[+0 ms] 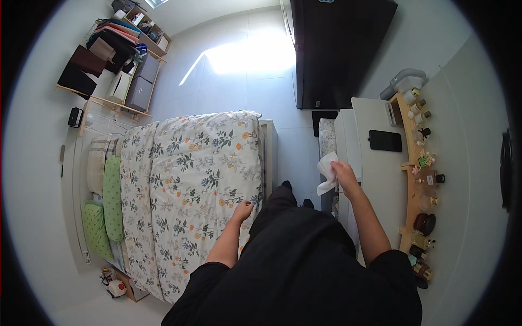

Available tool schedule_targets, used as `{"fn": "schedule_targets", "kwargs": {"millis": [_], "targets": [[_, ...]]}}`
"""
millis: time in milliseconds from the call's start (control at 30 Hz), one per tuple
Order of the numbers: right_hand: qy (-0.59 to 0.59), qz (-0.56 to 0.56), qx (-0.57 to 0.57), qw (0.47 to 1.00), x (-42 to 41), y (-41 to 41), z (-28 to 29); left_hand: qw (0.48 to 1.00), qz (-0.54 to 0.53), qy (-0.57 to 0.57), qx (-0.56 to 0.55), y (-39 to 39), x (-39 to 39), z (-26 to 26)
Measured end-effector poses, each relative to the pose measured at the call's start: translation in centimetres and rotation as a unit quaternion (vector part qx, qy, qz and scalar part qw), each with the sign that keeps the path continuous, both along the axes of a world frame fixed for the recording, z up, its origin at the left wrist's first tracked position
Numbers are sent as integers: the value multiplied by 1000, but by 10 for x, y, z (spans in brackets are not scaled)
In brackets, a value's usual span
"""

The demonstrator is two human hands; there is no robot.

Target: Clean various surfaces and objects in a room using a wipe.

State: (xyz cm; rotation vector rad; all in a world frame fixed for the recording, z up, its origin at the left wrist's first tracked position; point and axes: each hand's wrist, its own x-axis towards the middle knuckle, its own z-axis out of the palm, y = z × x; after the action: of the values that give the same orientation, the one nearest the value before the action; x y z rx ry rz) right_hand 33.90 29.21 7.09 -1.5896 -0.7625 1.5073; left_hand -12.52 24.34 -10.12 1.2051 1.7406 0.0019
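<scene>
My right hand (345, 176) pinches a white tissue or thin cloth (326, 173), which hangs from the fingers beside the white dresser (346, 138). Over the near edge of the bed hovers or rests my left hand (244, 210), its fingers curled with nothing seen in them; whether it touches the floral quilt (195, 171) I cannot tell. On the dresser top lies a black smartphone (385, 140), to the right of and above my right hand.
A wooden shelf (408, 179) along the wall holds perfume bottles and artificial flowers. Ahead stands a tall dark cabinet or refrigerator (338, 53). Green pillows (113, 197) lie at the bed's far left. A clothes rack (153, 87) with storage boxes stands at the upper left. Tiled floor (291, 150) separates bed and dresser.
</scene>
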Motion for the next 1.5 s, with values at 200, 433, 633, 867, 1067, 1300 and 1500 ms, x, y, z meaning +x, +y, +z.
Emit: {"fn": "schedule_targets", "kwargs": {"millis": [200,433,633,867,1067,1300,1500], "targets": [[5,8,-53,999,-5,117,-41,999,19,24,26,130,35,-6],[-40,26,-145,988,-8,201,-42,999,33,0,-13,231,44,-28],[-19,-26,-178,984,-17,253,-57,996,10,-8,-90,267,48,-19],[9,31,-211,977,-26,279,-123,993,20,11,-120,275,46,-28],[19,-5,-231,973,-26,287,-134,992,1,13,-127,271,43,-45],[-4,19,-242,970,-12,299,-142,988,42,2,-150,282,52,-49],[28,41,-230,972,-23,321,-148,989,84,3,-124,269,39,-51]]}}
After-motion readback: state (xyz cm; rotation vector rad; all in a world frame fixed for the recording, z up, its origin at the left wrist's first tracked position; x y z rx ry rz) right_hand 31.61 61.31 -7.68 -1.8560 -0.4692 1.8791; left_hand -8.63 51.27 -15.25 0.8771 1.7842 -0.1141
